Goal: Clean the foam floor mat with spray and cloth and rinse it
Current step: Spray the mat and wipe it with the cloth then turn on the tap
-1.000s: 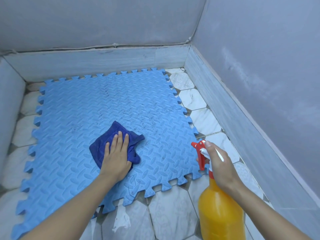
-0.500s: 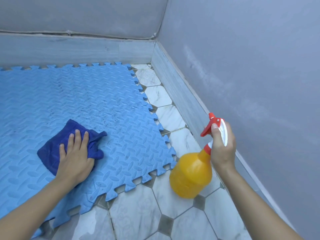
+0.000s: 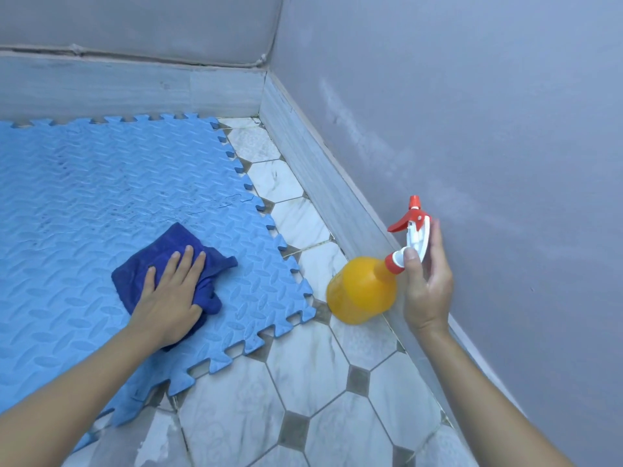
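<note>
Head view: blue foam mat [image 3: 101, 210] lies on tiled floor [image 3: 303, 382]. Left hand [image 3: 168, 298] presses the cloth [image 3: 161, 254] flat-fingered onto it. Off the mat's right edge, right hand [image 3: 426, 281] loosely grips the spray bottle [image 3: 364, 291] beside the skirting [image 3: 320, 170].

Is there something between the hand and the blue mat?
Yes. The dark blue cloth lies under the left hand, between it and the light blue foam floor mat. The hand presses it flat with straight fingers. Nothing else visible is in between.
</note>
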Tool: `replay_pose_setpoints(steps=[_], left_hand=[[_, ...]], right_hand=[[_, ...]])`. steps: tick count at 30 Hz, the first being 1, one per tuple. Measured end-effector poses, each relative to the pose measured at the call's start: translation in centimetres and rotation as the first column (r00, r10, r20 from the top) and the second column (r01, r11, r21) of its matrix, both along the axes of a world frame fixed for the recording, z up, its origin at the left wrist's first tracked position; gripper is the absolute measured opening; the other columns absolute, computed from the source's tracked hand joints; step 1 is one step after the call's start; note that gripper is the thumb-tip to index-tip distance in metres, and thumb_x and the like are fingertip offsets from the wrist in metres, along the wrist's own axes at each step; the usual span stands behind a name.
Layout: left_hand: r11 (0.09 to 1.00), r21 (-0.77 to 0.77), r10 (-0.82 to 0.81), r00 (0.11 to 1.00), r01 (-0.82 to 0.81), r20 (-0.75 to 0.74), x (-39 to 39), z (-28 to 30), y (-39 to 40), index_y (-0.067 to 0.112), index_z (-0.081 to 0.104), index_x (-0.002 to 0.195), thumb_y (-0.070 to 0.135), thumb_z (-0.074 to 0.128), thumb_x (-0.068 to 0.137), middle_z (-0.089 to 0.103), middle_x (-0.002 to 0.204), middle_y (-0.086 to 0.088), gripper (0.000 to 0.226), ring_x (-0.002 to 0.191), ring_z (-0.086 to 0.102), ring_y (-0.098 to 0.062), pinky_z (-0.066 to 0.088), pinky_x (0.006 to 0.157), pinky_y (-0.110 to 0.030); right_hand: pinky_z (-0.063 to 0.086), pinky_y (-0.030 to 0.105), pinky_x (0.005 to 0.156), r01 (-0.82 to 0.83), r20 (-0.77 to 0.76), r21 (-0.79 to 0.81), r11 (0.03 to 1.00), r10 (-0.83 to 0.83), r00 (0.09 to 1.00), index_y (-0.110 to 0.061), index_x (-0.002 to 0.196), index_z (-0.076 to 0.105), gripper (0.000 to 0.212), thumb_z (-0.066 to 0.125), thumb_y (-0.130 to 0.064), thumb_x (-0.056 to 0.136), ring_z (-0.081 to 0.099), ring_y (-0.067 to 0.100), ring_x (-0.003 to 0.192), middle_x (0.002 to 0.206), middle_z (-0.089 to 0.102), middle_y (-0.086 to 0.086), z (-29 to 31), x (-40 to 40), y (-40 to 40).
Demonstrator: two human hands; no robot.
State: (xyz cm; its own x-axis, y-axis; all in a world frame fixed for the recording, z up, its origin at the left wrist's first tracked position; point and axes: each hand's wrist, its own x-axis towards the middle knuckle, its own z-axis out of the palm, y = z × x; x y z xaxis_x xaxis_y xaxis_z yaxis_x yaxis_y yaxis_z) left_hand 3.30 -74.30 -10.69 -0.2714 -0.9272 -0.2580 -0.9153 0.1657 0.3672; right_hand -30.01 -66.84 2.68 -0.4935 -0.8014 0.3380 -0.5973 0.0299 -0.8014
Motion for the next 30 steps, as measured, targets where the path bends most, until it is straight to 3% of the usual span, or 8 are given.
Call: replay_pose_setpoints(steps=[4,7,11,14,19,23,26,30], left_hand=[[1.0,0.018,-0.008,1.0,0.007,0.021,0.6,0.3,0.0,0.027,-0.013,0.15,0.018,0.036,0.089,-0.02,0.157,0.007,0.079,0.145,-0.016,-0.013,-0.007,0.116,-0.047],[1.0,0.007,0.024,0.999,-0.024,0.042,1.6,0.6,-0.1,0.026,-0.009,0.151,0.018,0.036,0.089,-0.017,0.158,0.008,0.077,0.146,-0.014,-0.012,-0.007,0.116,-0.047],[0.996,-0.028,0.084,0.993,-0.082,0.083,3.8,0.9,-0.2,0.023,-0.009,0.151,0.017,0.034,0.088,-0.013,0.159,0.007,0.076,0.146,-0.011,-0.014,-0.005,0.116,-0.047],[0.989,-0.048,0.147,0.979,-0.141,0.14,5.9,1.2,-0.6,0.019,-0.01,0.151,0.021,0.034,0.091,-0.011,0.16,0.002,0.075,0.147,-0.008,-0.02,-0.004,0.116,-0.048],[0.932,-0.09,0.357,0.93,-0.35,0.083,9.4,1.5,-0.9,0.017,0.005,0.152,0.03,0.028,0.086,0.0,0.16,-0.008,0.072,0.146,-0.004,-0.032,-0.002,0.116,-0.05],[0.99,-0.078,0.123,0.992,-0.121,0.022,6.7,0.7,0.1,0.015,0.001,0.152,0.052,0.005,0.067,-0.014,0.159,-0.003,0.093,0.145,-0.017,-0.023,-0.01,0.117,-0.04],[0.986,-0.143,0.082,0.997,-0.081,0.001,3.6,-0.8,0.4,0.013,0.007,0.152,0.068,0.018,0.082,-0.01,0.16,-0.005,0.09,0.145,-0.017,-0.022,-0.009,0.118,-0.041],[0.964,-0.252,0.08,0.997,-0.081,-0.016,3.0,-2.2,-1.7,0.012,0.025,0.149,0.065,0.028,0.09,0.004,0.16,-0.004,0.079,0.146,-0.007,-0.015,-0.004,0.118,-0.04]], right_hand=[[0.021,0.037,0.122,0.022,-0.105,-0.082,0.996,-0.031,0.994,-0.011,0.154,0.025,0.08,0.042,-0.053,0.089,0.019,0.005,0.148,0.161,0.023,-0.002,2.7,1.2,-1.3],[0.013,0.048,0.123,-0.076,-0.308,-0.16,0.984,0.024,0.951,0.0,0.153,0.024,0.077,0.04,-0.046,0.093,0.015,0.018,0.151,0.162,0.018,0.014,5.0,2.9,-2.7],[0.003,0.052,0.123,-0.254,-0.485,-0.149,0.956,0.153,0.861,0.004,0.152,0.018,0.079,0.041,-0.044,0.093,0.013,0.027,0.152,0.162,0.016,0.019,6.0,7.0,-5.3],[-0.001,0.048,0.123,-0.334,-0.491,-0.049,0.941,0.268,0.829,-0.001,0.154,0.012,0.08,0.042,-0.045,0.094,0.009,0.024,0.152,0.163,0.014,0.015,3.6,10.7,-8.0],[-0.006,0.047,0.121,-0.429,-0.484,0.338,0.838,0.545,0.685,-0.019,0.158,0.003,0.079,0.036,-0.057,0.097,-0.004,0.017,0.152,0.166,0.0,0.002,-4.0,15.5,-13.0],[-0.003,0.053,0.121,-0.354,-0.506,0.568,0.743,0.655,0.561,-0.025,0.158,0.004,0.07,0.029,-0.057,0.1,-0.005,0.022,0.152,0.166,-0.002,0.002,-9.7,17.2,-16.1],[-0.003,0.053,0.121,-0.28,-0.478,0.629,0.725,0.645,0.596,-0.026,0.158,0.008,0.062,0.023,-0.051,0.103,-0.003,0.022,0.152,0.166,0.002,0.002,-13.2,16.8,-17.0],[0.0,0.053,0.121,-0.22,-0.509,0.58,0.784,0.56,0.653,-0.021,0.156,0.021,0.054,0.023,-0.039,0.105,0.007,0.023,0.152,0.164,0.015,0.004,-15.8,15.9,-16.6]])
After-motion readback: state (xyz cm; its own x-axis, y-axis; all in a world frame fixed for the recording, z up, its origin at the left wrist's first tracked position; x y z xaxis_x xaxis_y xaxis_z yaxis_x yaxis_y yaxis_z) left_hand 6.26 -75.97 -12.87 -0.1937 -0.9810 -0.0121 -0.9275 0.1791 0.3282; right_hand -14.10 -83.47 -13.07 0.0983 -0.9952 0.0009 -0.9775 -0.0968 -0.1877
